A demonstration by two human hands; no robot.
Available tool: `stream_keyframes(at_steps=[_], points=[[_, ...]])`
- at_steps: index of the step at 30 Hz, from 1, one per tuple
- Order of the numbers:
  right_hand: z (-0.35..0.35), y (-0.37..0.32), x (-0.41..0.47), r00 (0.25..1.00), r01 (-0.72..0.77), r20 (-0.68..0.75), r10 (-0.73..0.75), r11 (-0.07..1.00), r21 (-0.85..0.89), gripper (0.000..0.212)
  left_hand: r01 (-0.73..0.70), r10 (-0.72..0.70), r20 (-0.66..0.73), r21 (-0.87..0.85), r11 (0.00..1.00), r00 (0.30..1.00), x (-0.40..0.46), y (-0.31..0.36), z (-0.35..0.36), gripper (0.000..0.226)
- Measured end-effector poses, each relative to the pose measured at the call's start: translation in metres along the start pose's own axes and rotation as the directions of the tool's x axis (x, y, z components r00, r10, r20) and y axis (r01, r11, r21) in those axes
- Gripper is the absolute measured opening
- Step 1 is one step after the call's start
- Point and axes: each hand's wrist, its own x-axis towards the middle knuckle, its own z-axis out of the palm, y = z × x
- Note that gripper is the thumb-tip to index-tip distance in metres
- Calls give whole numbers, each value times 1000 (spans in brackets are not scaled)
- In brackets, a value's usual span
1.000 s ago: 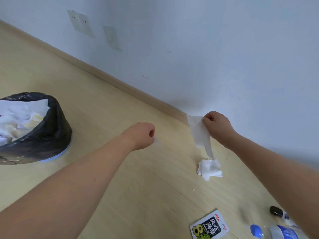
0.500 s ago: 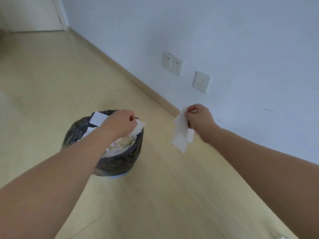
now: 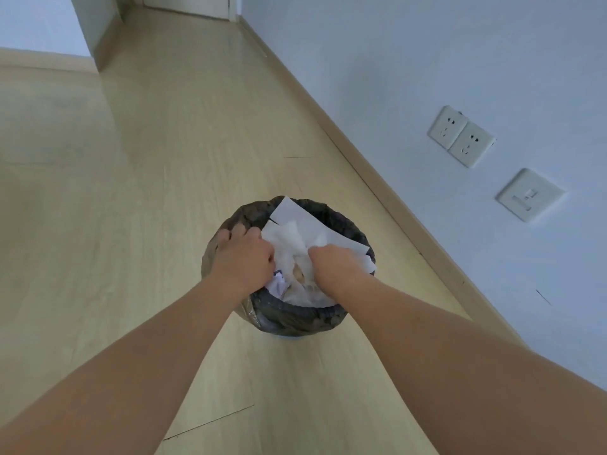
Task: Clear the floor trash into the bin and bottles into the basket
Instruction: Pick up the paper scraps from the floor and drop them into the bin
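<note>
Both hands are held over the bin, with the paper trash directly beneath them.

The bin point(image 3: 289, 318), lined with a black bag, stands on the floor point(image 3: 138, 178) near the wall point(image 3: 427, 60); it is heaped to the rim with white paper point(image 3: 295, 236), one flat sheet jutting over the far edge. The right hand point(image 3: 331, 262) is pushed down into the heap, its fingers curled and buried among the tissue, so whether a piece is pinched cannot be told. The left hand point(image 3: 244, 254) is laid at the bin's left rim, fingers curled over the bag's edge, seemingly steadying it. The paper lies straight below the right fingers, so only a release and a lift out would be called for. No bottles or basket are in view. Two sockets point(image 3: 460, 136) and a switch plate point(image 3: 528, 195) are set in the wall.
</note>
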Motion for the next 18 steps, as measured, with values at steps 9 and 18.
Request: stream_keyframes(at_steps=[9,18], points=[[-11,34,-10,982,70,-179,-58,996,58,15,80,-82,55,39,996,995,1,14,-33,11],[-3,152,-152,964,-73,-226,143,954,291,50,-103,131,-265,117,988,955,-33,151,-87,21]])
